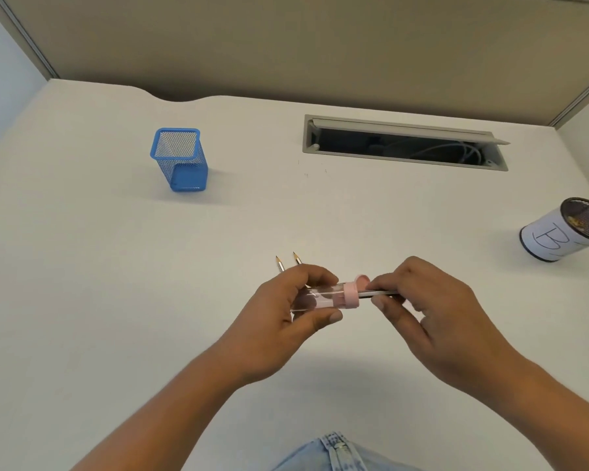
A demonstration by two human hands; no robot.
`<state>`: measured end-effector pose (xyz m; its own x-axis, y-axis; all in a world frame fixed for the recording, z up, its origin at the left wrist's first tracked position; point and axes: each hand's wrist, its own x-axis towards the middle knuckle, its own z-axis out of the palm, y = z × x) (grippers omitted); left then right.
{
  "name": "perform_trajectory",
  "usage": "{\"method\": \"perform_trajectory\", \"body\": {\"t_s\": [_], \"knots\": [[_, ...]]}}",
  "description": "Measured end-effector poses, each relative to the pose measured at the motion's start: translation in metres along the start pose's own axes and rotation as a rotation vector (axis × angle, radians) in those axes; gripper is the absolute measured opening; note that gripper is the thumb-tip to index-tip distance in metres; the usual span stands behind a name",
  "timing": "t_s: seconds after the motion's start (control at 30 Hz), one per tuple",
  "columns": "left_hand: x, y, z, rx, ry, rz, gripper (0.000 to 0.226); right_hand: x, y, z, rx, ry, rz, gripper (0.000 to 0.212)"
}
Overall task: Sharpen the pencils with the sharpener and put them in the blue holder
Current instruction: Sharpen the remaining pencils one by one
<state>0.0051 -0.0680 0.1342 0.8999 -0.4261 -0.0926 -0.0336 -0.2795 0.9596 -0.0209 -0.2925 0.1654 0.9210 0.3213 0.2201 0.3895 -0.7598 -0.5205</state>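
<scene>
Gripping a clear cylindrical sharpener (323,298) with pink cap, left hand (279,321) fingers (330,316) wrap it; right hand (432,321) fingers pinch a slim pencil (378,294); blue mesh holder (181,161) stands far left.

Office cubicle: partition panels (286,45), desk (116,266) cable hatch (405,144).
</scene>
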Motion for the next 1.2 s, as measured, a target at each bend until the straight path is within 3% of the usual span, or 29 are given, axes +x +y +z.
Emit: {"method": "perform_trajectory", "body": {"t_s": [0.17,0.3,0.4,0.47,0.5,0.57,0.7,0.83,0.93,1.0,1.07,1.13,1.2], "knots": [[0.001,0.003,0.001,-0.064,-0.016,0.02,0.022,0.004,0.001,-0.003,-0.213,0.03,-0.166,0.029],[-0.002,0.002,0.003,0.035,0.075,0.174,0.023,0.005,-0.006,-0.004,-0.146,-0.014,-0.133,0.03],[0.0,-0.002,0.003,0.148,0.111,0.345,0.017,0.006,-0.006,0.002,0.278,-0.149,0.261,0.034],[0.002,-0.006,0.002,0.232,0.09,0.39,0.018,0.009,-0.002,0.0,0.603,-0.316,0.602,0.039],[0.002,-0.007,0.002,0.24,0.078,0.387,0.018,0.011,-0.001,-0.001,0.667,-0.38,0.67,0.04],[0.003,-0.008,0.001,0.192,0.08,0.35,0.019,0.012,-0.001,-0.003,0.572,-0.41,0.596,0.035],[0.003,-0.005,0.002,0.089,0.13,0.22,0.024,0.012,0.003,-0.002,0.374,-0.226,0.289,0.005],[0.001,-0.002,0.006,-0.04,0.162,0.121,0.024,0.017,0.009,-0.007,-0.143,-0.074,-0.155,0.022],[0.0,-0.004,0.007,-0.066,0.177,0.13,0.023,0.017,0.006,-0.003,-0.254,-0.007,-0.248,0.029],[0.001,-0.005,0.007,-0.02,0.196,0.176,0.023,0.017,0.001,-0.001,-0.124,-0.066,-0.145,0.029],[0.003,-0.006,0.004,0.069,0.206,0.271,0.022,0.02,-0.001,0.0,0.214,-0.19,0.195,0.033],[0.004,-0.008,0.002,0.14,0.181,0.36,0.02,0.025,0.0,-0.004,0.677,-0.386,0.666,0.037],[0.006,-0.01,0.0,0.179,0.142,0.389,0.019,0.027,0.003,-0.008,0.864,-0.508,0.845,0.037]]}}
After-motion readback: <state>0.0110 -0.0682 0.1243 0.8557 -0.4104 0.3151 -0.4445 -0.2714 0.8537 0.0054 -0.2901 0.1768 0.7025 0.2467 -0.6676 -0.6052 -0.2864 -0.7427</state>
